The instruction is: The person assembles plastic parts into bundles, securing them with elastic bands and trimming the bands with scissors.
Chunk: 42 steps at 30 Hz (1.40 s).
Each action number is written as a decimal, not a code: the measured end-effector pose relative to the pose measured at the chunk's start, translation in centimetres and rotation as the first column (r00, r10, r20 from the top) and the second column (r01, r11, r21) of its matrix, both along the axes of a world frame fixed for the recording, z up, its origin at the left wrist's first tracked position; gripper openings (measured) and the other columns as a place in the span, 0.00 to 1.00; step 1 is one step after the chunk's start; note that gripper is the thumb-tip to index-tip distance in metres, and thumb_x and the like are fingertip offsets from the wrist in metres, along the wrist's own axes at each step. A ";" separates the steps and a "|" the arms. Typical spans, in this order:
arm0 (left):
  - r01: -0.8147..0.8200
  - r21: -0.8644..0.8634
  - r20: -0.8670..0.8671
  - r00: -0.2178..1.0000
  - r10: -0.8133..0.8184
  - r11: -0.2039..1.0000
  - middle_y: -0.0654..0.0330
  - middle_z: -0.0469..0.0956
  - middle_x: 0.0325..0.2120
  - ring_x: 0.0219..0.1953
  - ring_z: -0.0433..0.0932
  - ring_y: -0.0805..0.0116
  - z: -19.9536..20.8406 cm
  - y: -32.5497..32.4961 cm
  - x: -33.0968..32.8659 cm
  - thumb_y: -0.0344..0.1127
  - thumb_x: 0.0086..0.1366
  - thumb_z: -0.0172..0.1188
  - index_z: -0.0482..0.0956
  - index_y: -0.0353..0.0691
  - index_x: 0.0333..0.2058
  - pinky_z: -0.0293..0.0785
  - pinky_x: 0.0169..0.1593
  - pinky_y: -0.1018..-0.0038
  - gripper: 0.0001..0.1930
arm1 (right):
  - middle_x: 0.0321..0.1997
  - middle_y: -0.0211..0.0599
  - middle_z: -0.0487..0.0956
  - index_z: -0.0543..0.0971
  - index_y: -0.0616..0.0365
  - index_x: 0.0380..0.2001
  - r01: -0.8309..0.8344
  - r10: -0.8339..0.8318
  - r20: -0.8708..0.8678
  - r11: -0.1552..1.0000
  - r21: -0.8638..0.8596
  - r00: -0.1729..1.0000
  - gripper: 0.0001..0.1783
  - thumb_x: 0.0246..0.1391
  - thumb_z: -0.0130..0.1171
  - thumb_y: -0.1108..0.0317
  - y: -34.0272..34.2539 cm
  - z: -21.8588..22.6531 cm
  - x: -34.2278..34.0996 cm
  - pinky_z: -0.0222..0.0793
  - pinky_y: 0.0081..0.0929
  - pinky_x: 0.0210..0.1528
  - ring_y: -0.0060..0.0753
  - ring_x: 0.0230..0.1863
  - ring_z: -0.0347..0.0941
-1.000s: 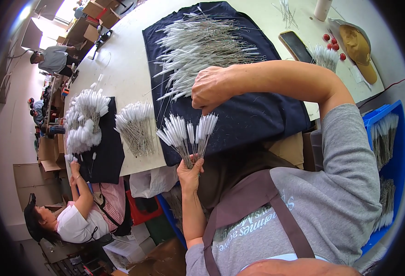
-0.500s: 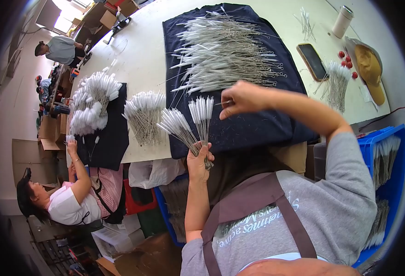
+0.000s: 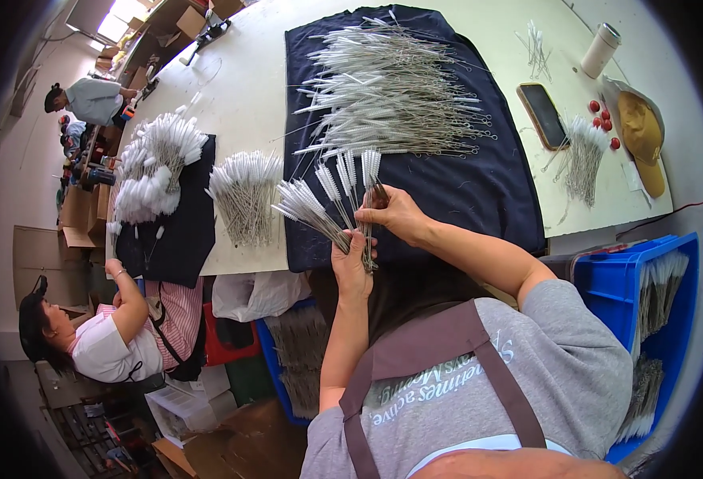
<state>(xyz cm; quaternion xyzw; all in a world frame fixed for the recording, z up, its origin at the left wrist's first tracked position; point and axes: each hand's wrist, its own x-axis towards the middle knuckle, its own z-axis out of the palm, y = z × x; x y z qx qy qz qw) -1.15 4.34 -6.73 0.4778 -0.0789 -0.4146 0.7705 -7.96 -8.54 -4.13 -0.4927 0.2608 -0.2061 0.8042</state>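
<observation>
My left hand (image 3: 353, 267) is closed around the wire ends of a fanned bunch of straw brushes (image 3: 303, 206), their white bristle heads pointing away from me. Against the right side of that bunch, my right hand (image 3: 395, 214) pinches the wire stems of some of the brushes, just above my left fingers; its fingertips are partly hidden. Beyond both hands, a wide heap of the same brushes (image 3: 391, 88) lies on a dark cloth (image 3: 479, 199), wire loops toward the right. To the left, another pile of brushes (image 3: 246, 191) rests on the pale table (image 3: 247, 104).
A phone (image 3: 542, 116), a white bottle (image 3: 600, 49), a tan cap (image 3: 640, 140), red balls (image 3: 594, 106) and a small brush bundle (image 3: 583, 168) sit on the right. Blue crates (image 3: 607, 287) flank me. A person (image 3: 120, 343) works at the left beside a pile of white-tipped brushes (image 3: 160, 164).
My right hand has come down and left from over the cloth to the brushes in my left hand. The fan has spread into more clusters. The person at the left has lowered an arm.
</observation>
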 end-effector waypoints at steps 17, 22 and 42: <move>0.109 0.012 0.050 0.993 -0.109 0.994 0.61 0.77 0.30 0.28 0.76 0.73 0.1 -0.8 -0.3 0.38 0.60 0.58 0.73 0.38 0.38 0.76 0.31 0.78 0.12 | 0.26 0.27 0.74 0.70 0.59 0.29 0.064 -0.090 -0.076 0.955 -0.288 0.993 0.12 0.46 0.65 0.70 -0.2 0.0 -1.6 0.66 0.17 0.31 0.16 0.29 0.70; 0.142 -0.037 0.041 0.989 -0.141 0.989 0.63 0.76 0.29 0.26 0.76 0.74 0.5 -0.7 -1.1 0.37 0.59 0.59 0.73 0.38 0.39 0.78 0.31 0.76 0.13 | 0.21 0.28 0.74 0.71 0.60 0.25 0.079 -0.116 -0.084 0.932 -0.354 0.990 0.14 0.44 0.66 0.65 0.2 -1.2 -2.5 0.64 0.20 0.28 0.16 0.25 0.66; 0.730 0.180 0.311 0.594 -0.742 0.659 0.60 0.73 0.28 0.31 0.72 0.72 2.9 -2.8 -6.9 0.36 0.67 0.47 0.68 0.32 0.40 0.69 0.38 0.77 0.11 | 0.22 0.42 0.77 0.70 0.65 0.28 -0.101 0.063 -0.248 0.985 -0.142 0.967 0.19 0.45 0.62 0.59 -0.6 3.7 -10.3 0.71 0.28 0.18 0.32 0.15 0.73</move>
